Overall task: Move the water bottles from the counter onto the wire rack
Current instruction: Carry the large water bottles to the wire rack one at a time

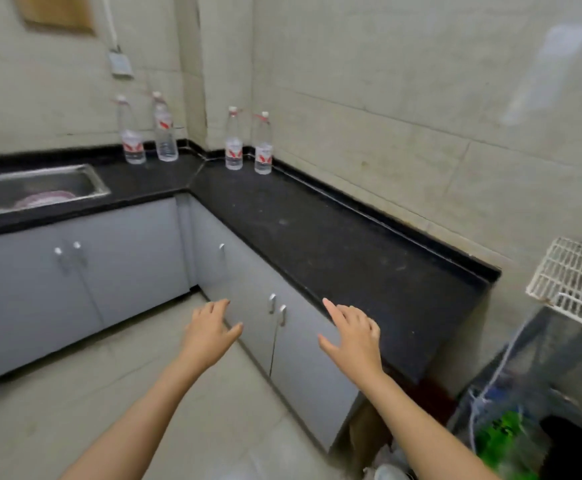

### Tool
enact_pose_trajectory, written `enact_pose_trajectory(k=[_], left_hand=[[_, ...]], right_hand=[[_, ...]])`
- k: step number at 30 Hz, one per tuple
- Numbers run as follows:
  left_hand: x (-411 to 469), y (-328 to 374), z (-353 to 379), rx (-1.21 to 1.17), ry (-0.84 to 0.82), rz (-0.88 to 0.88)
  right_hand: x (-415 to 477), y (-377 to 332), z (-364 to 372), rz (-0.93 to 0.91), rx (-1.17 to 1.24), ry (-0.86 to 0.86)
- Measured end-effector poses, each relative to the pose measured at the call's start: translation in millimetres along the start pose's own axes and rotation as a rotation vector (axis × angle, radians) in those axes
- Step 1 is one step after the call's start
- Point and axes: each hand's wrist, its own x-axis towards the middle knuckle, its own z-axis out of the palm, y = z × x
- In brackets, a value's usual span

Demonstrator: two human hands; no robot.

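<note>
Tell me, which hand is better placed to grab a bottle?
Probably the right hand: it hovers open by the counter, with the wire rack on its side. The left hand hangs over the floor.

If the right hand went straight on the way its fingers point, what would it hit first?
Probably the left bottle of the nearer pair, after crossing the counter. The right hand hovers near the counter's front edge, so its height above it is uncertain.

1. Soft, even light is filling the room — shadows are lying faint beneath the counter (351, 244) edge.
2. Pale glare is washing the right wall (559, 57).
3. Wide-angle distortion is bending the edges; everything is looking slightly blurred.
</note>
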Motion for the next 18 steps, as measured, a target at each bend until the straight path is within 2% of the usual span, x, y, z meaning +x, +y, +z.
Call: enact_pose_trajectory(k=[8,13,18], left_hand=[[-16,-112,-54,-0.145,0.123,-0.202],[4,-148,-88,-0.175,0.239,-0.29],[51,-172,-130,-0.178,0.345,-0.345]], right_hand=[[72,-118,39,-0.191,0.108,-0.018],[127,-166,58,-0.305,0.148,-0.056],[200,-206,70,-0.379,0.319,-0.06]])
